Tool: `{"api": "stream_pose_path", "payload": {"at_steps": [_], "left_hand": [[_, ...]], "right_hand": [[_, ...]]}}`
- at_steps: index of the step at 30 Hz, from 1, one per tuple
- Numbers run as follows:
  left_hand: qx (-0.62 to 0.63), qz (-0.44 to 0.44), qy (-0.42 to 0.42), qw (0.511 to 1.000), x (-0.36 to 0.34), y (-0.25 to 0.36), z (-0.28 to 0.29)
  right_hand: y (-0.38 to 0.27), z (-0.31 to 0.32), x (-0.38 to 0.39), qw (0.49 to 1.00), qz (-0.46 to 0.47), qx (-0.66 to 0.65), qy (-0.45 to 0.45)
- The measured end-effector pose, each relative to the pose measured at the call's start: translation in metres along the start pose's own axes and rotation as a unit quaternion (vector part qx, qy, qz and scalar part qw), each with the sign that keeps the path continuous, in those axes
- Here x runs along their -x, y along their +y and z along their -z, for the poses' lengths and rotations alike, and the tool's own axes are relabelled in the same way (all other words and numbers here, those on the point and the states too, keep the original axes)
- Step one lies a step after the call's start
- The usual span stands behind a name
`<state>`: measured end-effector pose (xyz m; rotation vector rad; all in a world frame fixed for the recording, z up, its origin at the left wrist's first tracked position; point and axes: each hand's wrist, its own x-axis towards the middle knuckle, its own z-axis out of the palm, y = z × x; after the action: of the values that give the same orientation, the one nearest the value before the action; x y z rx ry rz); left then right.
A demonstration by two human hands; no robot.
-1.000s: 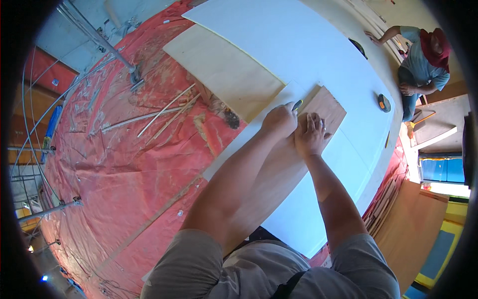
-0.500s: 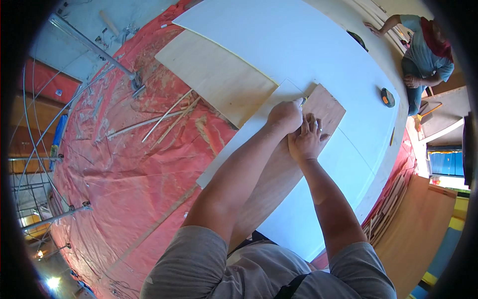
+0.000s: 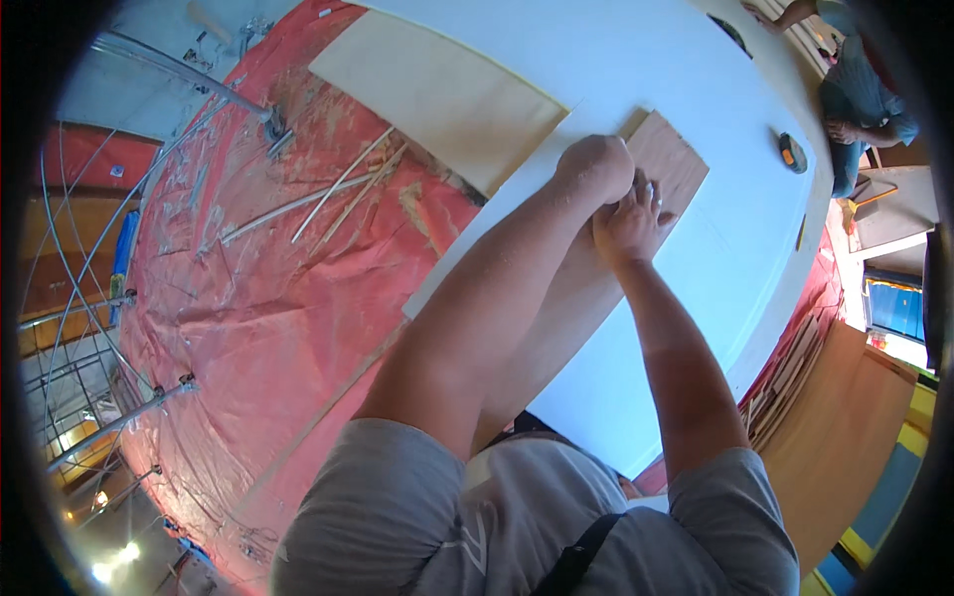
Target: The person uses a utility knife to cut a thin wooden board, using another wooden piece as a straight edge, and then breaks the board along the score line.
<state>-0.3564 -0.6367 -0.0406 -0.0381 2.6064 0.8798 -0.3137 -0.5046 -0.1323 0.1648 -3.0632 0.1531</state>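
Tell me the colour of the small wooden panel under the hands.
Reddish-brown small wooden panel, seen in the head view.

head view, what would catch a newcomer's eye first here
First, the person's two hands pressed together at the centre: the left hand a closed fist, the right hand flat on a reddish-brown wooden board lying on a big white sheet. Next, the crumpled red plastic covering filling the left side, strewn with thin wooden strips, with a pale plywood panel at its upper edge.

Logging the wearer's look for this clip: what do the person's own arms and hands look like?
Both forearms are bare. The left hand and right hand wear no gloves. Short grey T-shirt sleeves end above the elbows; a dark strap crosses the chest.
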Motion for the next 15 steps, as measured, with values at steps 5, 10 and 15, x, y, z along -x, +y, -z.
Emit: {"api": "stream_pose_path", "payload": {"at_steps": [5, 10, 15], "left_hand": [[-0.014, 0.004, -0.018, 1.0, 0.049, -0.027, 0.0], [0.041, 0.034, -0.002, 0.999, 0.117, -0.062, -0.013], [0.088, 0.075, 0.002, 0.993, 0.196, -0.102, -0.026]], "right_hand": [[-0.002, -0.007, 0.001, 1.0, -0.002, 0.015, 0.011], [-0.007, -0.005, 0.001, 0.999, -0.023, 0.041, -0.013], [-0.011, -0.003, 0.001, 0.999, -0.025, 0.029, -0.016]]}}
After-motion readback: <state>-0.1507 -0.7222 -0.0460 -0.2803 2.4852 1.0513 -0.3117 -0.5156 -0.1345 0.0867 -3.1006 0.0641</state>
